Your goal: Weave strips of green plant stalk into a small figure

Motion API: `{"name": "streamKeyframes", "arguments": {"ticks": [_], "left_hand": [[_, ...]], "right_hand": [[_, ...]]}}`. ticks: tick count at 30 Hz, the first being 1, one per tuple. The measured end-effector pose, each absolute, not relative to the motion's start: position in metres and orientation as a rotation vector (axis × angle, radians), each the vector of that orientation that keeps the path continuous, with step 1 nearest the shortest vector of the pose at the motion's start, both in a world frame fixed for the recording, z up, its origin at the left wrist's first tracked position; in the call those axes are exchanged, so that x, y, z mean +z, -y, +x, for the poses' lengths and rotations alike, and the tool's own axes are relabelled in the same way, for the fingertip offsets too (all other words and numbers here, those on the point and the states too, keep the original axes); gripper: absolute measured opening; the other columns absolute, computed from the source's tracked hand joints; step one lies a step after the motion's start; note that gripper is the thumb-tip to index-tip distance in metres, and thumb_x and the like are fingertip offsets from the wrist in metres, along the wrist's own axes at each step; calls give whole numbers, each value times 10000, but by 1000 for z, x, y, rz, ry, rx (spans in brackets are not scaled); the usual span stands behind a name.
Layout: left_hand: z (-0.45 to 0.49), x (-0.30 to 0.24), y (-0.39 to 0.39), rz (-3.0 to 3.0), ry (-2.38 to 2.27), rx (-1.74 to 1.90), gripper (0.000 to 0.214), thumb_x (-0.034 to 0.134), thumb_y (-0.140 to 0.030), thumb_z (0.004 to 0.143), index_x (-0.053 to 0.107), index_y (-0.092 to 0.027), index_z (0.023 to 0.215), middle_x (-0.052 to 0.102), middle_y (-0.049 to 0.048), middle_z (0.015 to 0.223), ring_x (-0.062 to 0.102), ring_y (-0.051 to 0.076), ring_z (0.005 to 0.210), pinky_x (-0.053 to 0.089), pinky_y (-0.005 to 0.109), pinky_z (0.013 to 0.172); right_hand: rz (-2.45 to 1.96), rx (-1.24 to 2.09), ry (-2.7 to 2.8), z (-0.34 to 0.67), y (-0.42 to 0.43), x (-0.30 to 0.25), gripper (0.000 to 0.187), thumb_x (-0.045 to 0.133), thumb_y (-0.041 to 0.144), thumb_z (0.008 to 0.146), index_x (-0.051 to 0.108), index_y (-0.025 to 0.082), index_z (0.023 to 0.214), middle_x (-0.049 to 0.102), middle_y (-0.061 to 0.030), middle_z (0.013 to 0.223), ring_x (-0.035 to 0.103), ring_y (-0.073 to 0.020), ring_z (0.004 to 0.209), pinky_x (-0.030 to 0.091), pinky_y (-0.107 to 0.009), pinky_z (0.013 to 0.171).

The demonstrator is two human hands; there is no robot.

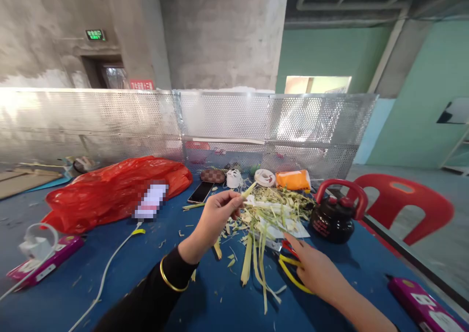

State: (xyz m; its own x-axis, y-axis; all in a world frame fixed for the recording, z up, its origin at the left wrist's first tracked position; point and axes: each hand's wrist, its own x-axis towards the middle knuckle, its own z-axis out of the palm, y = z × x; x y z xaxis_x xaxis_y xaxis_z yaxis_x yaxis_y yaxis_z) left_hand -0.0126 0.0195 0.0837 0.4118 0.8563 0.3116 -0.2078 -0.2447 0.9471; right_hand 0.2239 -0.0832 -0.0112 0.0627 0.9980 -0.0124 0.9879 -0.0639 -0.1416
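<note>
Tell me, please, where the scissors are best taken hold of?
Probably by the yellow handle loops of the scissors, coming from the near side. The loops point toward the person, right at the right hand, while the blades run away into the cut stalks.

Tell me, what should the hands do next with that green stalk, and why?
Probably bring the scissors up to the stalk. The left hand pinches the stalk up over the pile of trimmings, while the right hand rests on the yellow-handled scissors, which lie low on the table. The stalk is held ready, but the blades are not near it.
</note>
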Motion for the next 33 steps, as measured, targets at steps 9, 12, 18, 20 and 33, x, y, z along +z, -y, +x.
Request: {"name": "streamKeyframes", "arguments": {"ticks": [9,12,18,20,33], "left_hand": [[-29,54,-14,1162,-762,999,291,733,-403,708,630,-140,779,579,-19,672,461,49,476,370,186,447],[-30,42,-17,1082,-798,1003,302,755,-396,672,616,-138,746,580,-18,650,466,51,480,367,188,458],[-29,30,-16,1045,-812,990,279,731,-384,691,605,-140,732,581,-19,640,480,59,496,364,191,475],[-27,28,-14,1060,-809,969,263,716,-377,702,593,-145,700,574,-23,628,479,60,489,366,195,477],[-16,14,-3,1260,-826,820,235,651,-383,724,613,-153,687,598,-11,632,472,78,487,343,212,460]], "right_hand": [[-1597,621,1666,253,88,-21,556,609,342,753,588,179,1285,620,-96,1288,549,-286,1209,477,-311,944],[-1538,731,1503,242,84,-16,583,694,415,692,613,170,1215,705,-86,1029,656,-256,951,538,-285,787],[-1679,808,1508,226,82,-15,691,755,398,605,545,230,1242,625,-11,843,585,-201,729,517,-281,688],[-1618,882,1468,224,82,-16,668,742,454,622,558,219,1220,606,-23,845,574,-207,759,505,-282,701],[-1425,1045,1301,198,76,-20,632,735,590,638,642,181,1110,536,-5,707,531,-156,585,485,-290,576]]}}
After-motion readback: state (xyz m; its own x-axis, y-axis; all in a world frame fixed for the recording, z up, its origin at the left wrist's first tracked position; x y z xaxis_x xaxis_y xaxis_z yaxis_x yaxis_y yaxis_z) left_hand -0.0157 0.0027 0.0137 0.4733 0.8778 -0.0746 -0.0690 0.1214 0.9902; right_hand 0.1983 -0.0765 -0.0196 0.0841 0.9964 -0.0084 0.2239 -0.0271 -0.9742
